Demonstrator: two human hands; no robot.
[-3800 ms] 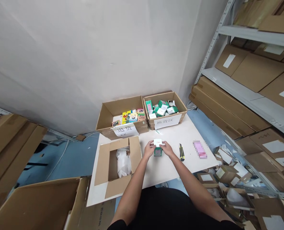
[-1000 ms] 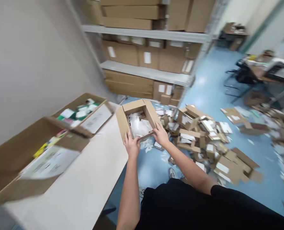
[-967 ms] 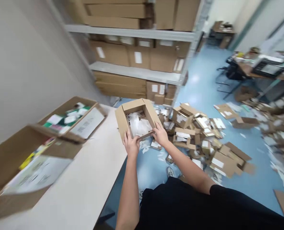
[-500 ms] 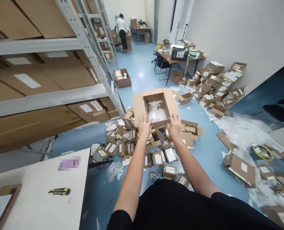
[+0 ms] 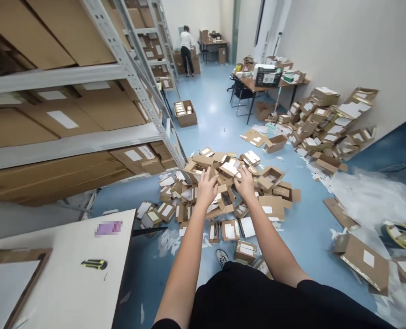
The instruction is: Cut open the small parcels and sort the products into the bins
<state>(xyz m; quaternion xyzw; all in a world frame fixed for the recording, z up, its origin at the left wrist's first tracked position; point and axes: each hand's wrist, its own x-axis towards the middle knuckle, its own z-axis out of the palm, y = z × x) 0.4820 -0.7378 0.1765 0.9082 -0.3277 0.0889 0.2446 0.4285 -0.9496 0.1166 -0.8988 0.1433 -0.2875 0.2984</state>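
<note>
My left hand (image 5: pixel 207 189) reaches out over a heap of small cardboard boxes (image 5: pixel 229 229), its fingers apart. Level with it, my right hand (image 5: pixel 245 183) is also open, fingers spread, a short gap between the two. Neither hand shows anything held. Brown cardboard flaps and white-labelled cartons lie just beyond and below the fingertips; whether the fingers brush them I cannot tell. To the right of my right hand, a slightly blurred open box (image 5: pixel 270 178) lies tilted on the heap.
At left stand a metal shelf (image 5: pixel 69 141) of cartons and a white table (image 5: pixel 69 246) with a utility knife (image 5: pixel 94 264). More boxes (image 5: pixel 321 114) pile against the right wall near crumpled plastic wrap (image 5: pixel 370 192). Far back, a person (image 5: pixel 187 50) bends over a carton.
The open box with plastic wrap inside has left both hands, and the fingers now stand apart above the heap. The view has turned slightly left. The far person bends lower.
</note>
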